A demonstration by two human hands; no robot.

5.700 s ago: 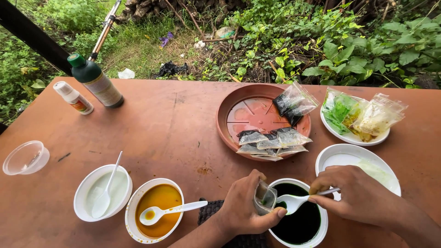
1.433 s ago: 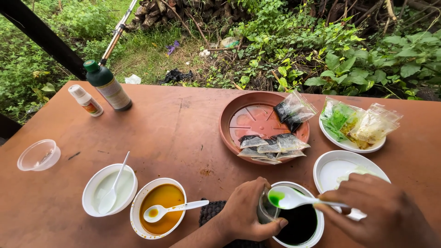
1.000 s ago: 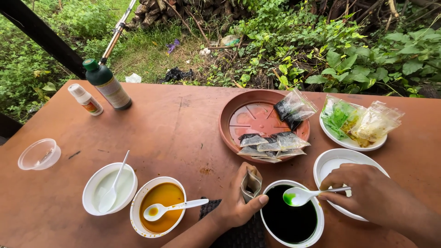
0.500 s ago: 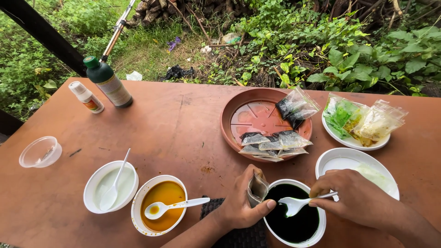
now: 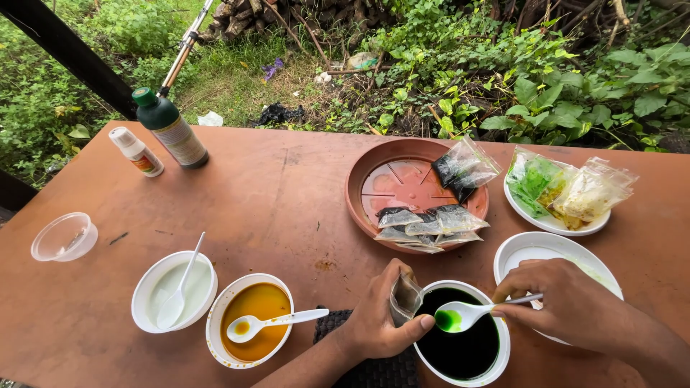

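At the bottom centre of the frame your left hand (image 5: 377, 323) pinches a small clear plastic pouch (image 5: 405, 296) between thumb and fingers, holding it upright just at the left rim of the white bowl of dark green liquid (image 5: 460, 348). Your right hand (image 5: 571, 305), at the lower right, grips the handle of a white spoon (image 5: 467, 315) whose scoop carries bright green liquid and hangs over that bowl, just beside the pouch. Left of your hands on the brown tabletop (image 5: 273, 201) stand a bowl of orange liquid (image 5: 251, 327) and a bowl of white liquid (image 5: 175, 289), each with a spoon in it. Above them, in the middle, a round terracotta tray (image 5: 406, 187) holds filled dark pouches.
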